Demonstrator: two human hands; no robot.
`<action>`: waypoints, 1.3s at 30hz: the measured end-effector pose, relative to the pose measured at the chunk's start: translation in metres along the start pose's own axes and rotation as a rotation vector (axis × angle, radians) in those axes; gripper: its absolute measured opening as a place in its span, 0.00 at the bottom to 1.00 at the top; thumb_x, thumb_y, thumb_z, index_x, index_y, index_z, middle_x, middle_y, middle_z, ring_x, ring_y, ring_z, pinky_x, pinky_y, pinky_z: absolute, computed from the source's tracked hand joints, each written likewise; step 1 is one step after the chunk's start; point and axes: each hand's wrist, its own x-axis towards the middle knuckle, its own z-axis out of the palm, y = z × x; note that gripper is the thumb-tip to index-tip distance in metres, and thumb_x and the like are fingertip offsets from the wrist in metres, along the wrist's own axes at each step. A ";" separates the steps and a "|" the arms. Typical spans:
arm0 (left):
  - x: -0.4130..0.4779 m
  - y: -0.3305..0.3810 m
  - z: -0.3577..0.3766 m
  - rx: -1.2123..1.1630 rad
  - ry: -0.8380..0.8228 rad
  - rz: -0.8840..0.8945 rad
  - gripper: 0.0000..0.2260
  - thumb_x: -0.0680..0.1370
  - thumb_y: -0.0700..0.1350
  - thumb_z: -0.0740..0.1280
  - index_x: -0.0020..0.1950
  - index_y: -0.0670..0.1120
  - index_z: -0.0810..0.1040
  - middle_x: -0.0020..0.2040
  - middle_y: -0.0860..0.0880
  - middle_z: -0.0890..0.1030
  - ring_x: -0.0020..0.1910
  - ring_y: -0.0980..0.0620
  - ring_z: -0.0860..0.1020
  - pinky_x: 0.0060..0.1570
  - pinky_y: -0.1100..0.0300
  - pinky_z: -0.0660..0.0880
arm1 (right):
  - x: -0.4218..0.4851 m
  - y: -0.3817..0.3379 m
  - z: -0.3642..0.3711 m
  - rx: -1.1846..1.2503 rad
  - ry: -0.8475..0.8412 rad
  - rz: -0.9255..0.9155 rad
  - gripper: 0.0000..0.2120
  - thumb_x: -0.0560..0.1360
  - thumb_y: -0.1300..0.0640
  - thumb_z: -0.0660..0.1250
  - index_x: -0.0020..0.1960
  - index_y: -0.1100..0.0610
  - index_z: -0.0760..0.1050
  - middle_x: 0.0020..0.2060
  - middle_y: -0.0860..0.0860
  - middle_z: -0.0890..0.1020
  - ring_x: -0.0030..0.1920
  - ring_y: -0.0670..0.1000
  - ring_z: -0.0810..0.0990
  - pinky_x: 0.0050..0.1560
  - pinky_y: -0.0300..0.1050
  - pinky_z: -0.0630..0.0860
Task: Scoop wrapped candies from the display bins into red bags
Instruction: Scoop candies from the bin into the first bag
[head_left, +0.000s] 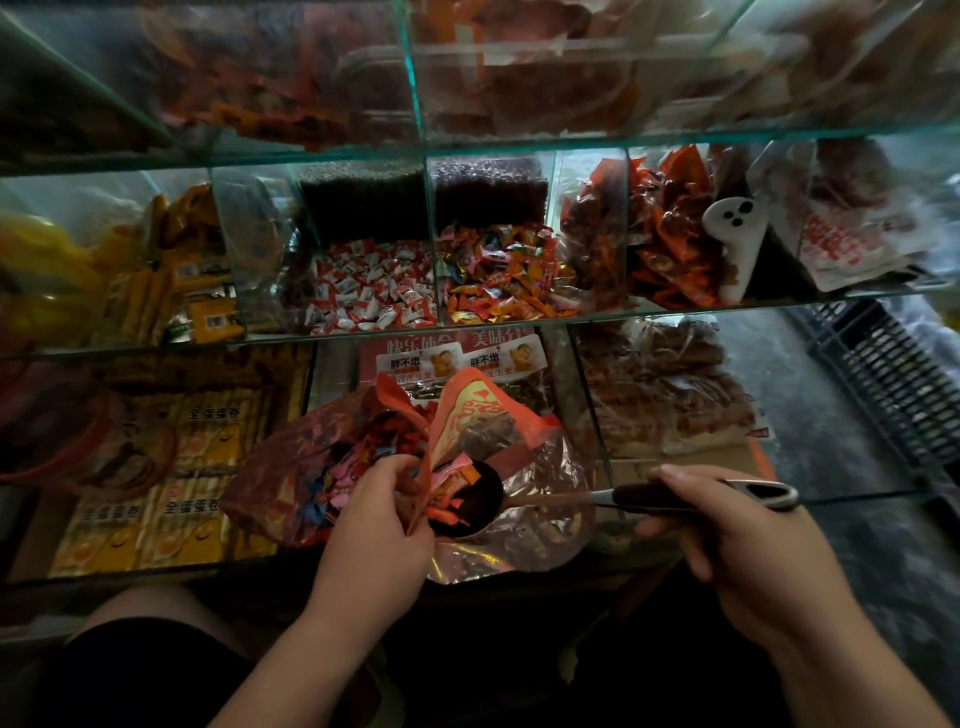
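At lower centre, the left hand (371, 525) pinches the red bag (311, 467) open while the right hand (727, 525) grips the scoop (675, 496), its bowl inside.

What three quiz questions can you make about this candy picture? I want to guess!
1. True or false: the right hand holds the scoop by its handle.
2. Pick one. Where is the scoop's bowl? A: in the bin of red-and-white candies. B: at the mouth of the red bag. C: on the floor.
3. Which hand grips the bag's rim?

Key: 1 true. 2 B. 3 the left hand.
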 end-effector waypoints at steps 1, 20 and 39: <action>0.002 0.001 -0.001 -0.007 -0.011 -0.023 0.21 0.77 0.47 0.71 0.64 0.65 0.69 0.55 0.64 0.76 0.51 0.64 0.77 0.41 0.69 0.73 | 0.001 0.000 0.001 0.002 0.001 0.000 0.19 0.63 0.53 0.73 0.44 0.69 0.82 0.34 0.71 0.82 0.16 0.48 0.70 0.17 0.32 0.61; 0.030 0.068 0.012 0.486 -0.117 0.369 0.28 0.84 0.59 0.56 0.82 0.51 0.59 0.83 0.53 0.55 0.81 0.56 0.43 0.77 0.52 0.34 | -0.021 -0.031 -0.014 0.097 0.051 -0.154 0.14 0.67 0.58 0.70 0.45 0.69 0.79 0.30 0.68 0.81 0.16 0.48 0.69 0.17 0.31 0.61; 0.041 0.100 0.016 0.559 -0.039 0.445 0.35 0.82 0.64 0.39 0.80 0.48 0.65 0.81 0.50 0.63 0.81 0.53 0.53 0.80 0.52 0.42 | -0.028 -0.067 -0.021 0.198 0.079 -0.319 0.09 0.69 0.56 0.69 0.37 0.63 0.80 0.26 0.68 0.77 0.15 0.53 0.64 0.18 0.33 0.60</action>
